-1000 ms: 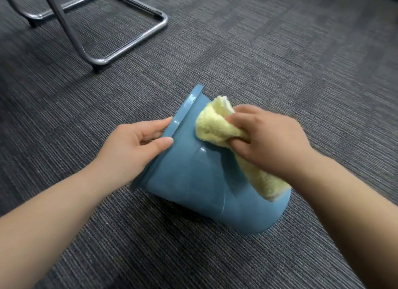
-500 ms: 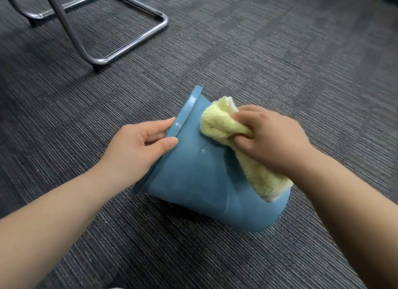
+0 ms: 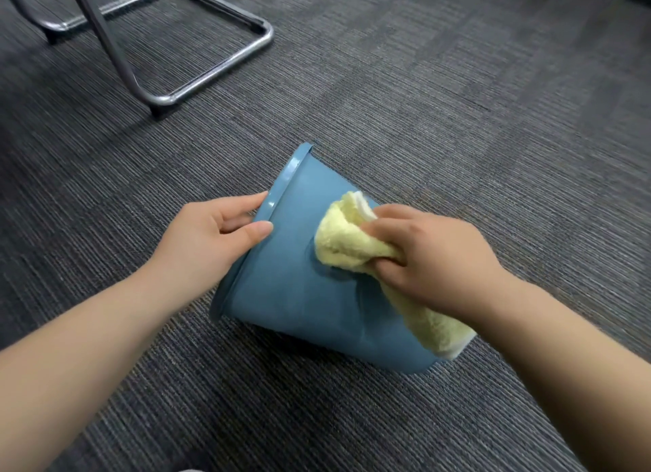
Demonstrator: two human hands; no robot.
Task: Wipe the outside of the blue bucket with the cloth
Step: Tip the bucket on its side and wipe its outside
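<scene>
With the left hand (image 3: 211, 239) gripping the rim of the blue bucket (image 3: 292, 295) at frame centre, the right hand (image 3: 433, 260), clenched on the cloth (image 3: 347, 242), should press flat and overlap its strokes.

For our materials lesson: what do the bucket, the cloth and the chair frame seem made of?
Bucket: probably plastic, smooth, with glossy highlights on its rim. Cloth: fluffy pile, likely microfibre or terry. Chair frame: shiny bent tube, apparently chromed metal.

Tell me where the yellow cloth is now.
In the head view the cloth lies right of centre on the outer wall of the tipped bucket, gripped by the right hand; its loose end reaches the base.
</scene>
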